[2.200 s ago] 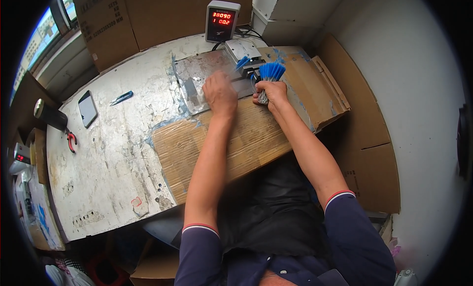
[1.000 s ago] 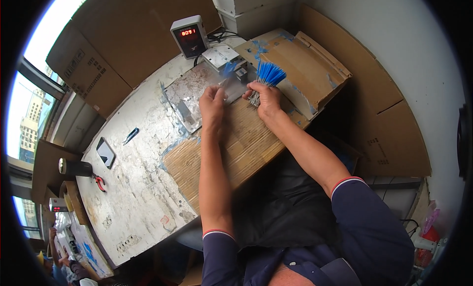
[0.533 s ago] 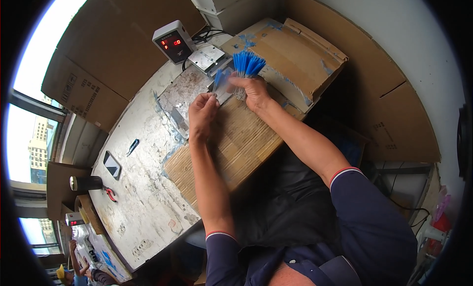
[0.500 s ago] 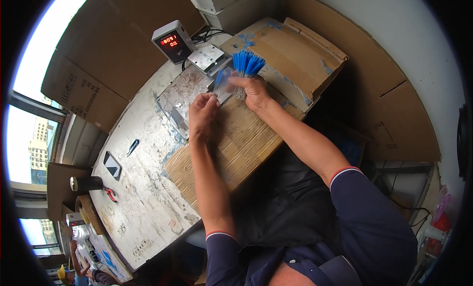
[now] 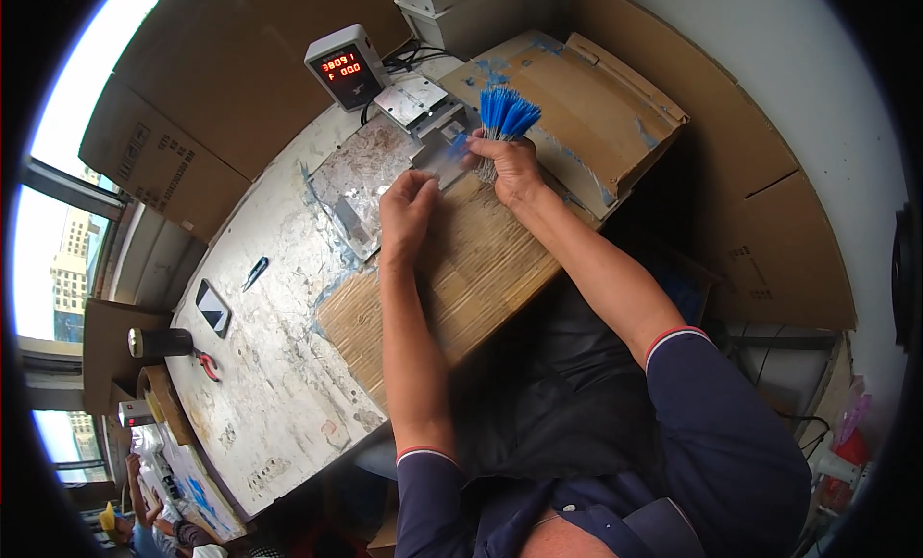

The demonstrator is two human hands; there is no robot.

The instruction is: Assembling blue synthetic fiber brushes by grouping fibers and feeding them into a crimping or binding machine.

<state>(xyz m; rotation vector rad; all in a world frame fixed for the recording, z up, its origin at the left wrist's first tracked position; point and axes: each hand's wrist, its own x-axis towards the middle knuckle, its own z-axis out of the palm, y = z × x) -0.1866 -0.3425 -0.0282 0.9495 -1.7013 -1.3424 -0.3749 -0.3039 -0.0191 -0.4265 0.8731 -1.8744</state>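
My right hand (image 5: 510, 166) grips a bundle of thin blue-tipped sticks (image 5: 504, 116), held upright with the blue ends fanned out above my fist. My left hand (image 5: 406, 207) hovers with fingers curled over a worn metal plate (image 5: 358, 178) on the table, right beside a small metal fixture (image 5: 437, 145); whether it pinches anything I cannot tell. Both forearms reach across a sheet of corrugated cardboard (image 5: 461, 279) lying on the paint-stained white table (image 5: 260, 366).
A grey counter box with a red digit display (image 5: 344, 68) stands behind the fixture. A flattened cardboard box (image 5: 586, 106) lies to the right. On the left of the table lie a blue tool (image 5: 255, 270), a dark phone (image 5: 212, 307), a black cylinder (image 5: 159, 343) and red pliers (image 5: 207, 366).
The view has swung and tilted as my head moved. Both hands stay at the fixture; my right hand keeps its hold on the blue bundle.
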